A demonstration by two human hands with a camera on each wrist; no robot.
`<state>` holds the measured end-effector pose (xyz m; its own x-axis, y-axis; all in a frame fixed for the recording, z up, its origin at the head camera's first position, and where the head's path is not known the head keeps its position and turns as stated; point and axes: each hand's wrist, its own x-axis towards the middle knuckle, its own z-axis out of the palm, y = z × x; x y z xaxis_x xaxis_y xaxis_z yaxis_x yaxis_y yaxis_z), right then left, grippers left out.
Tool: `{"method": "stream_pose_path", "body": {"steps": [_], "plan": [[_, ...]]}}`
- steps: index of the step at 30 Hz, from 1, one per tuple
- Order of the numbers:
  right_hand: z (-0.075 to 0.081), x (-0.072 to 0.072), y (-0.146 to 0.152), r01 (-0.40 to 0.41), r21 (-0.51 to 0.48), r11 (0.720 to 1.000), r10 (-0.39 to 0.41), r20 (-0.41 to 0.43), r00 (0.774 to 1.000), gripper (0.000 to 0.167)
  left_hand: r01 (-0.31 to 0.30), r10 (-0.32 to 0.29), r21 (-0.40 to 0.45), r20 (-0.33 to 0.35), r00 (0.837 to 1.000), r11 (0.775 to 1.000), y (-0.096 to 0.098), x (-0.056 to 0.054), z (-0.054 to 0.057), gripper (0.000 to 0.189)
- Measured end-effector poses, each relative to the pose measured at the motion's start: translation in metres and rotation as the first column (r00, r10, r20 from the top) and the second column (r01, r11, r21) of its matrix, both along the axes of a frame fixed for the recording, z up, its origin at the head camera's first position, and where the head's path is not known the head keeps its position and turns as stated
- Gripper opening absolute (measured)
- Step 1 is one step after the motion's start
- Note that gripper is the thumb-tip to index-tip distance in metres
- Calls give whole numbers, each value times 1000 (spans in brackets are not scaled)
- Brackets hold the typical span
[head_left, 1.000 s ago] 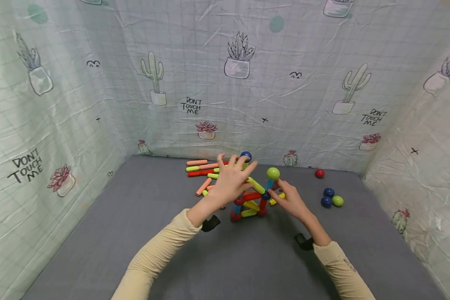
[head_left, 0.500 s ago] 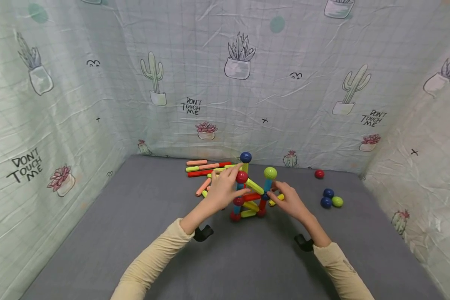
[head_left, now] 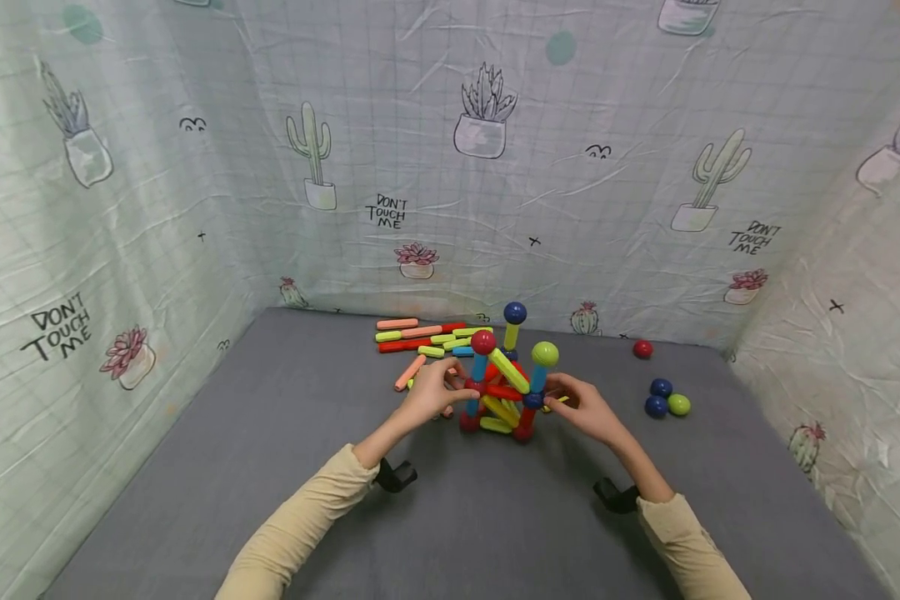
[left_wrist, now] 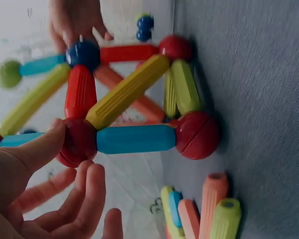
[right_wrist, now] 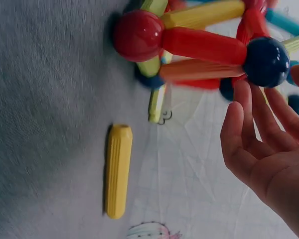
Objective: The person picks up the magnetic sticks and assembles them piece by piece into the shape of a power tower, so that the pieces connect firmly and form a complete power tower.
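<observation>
Red ball (left_wrist: 79, 142) pinched in left hand (head_left: 429, 394), blue ball (right_wrist: 266, 60) in right hand (head_left: 588, 408); stick-and-ball frame (head_left: 505, 392) apparently being steadied, next needing even pressure.

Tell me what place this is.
Probably an indoor spot screened off for tabletop work: cactus-print sheeting on three sides, a gray surface, a ball-and-stick construction toy standing on it.

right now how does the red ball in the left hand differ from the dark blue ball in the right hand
The red ball in the left hand sits atop a blue rod; the dark blue ball in the right hand sits atop a red rod. Above the red ball is a second red ball; above the dark blue ball is a lime ball. Both are pinched, and one red crossbar joins them.
</observation>
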<state>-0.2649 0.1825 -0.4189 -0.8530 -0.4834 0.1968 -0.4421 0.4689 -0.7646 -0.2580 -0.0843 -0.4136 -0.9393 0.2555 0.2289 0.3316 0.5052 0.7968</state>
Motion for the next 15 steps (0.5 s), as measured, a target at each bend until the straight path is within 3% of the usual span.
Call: {"method": "stream_pose_path", "body": {"steps": [4, 8, 15], "plan": [[-2, 7, -2, -46, -25, 999, 47, 49, 998, 29, -4, 1, 47, 63, 998, 999, -4, -21, 3, 23], [-6, 17, -12, -107, -88, 990, 116, 114, 987, 40, -8, -4, 108, 105, 994, 994, -4, -45, 1, 24], [-16, 26, -40, -218, -163, 962, 229, 52, 972, 48, 15, -42, 178, 145, 989, 984, 0, -70, -2, 25]]}}
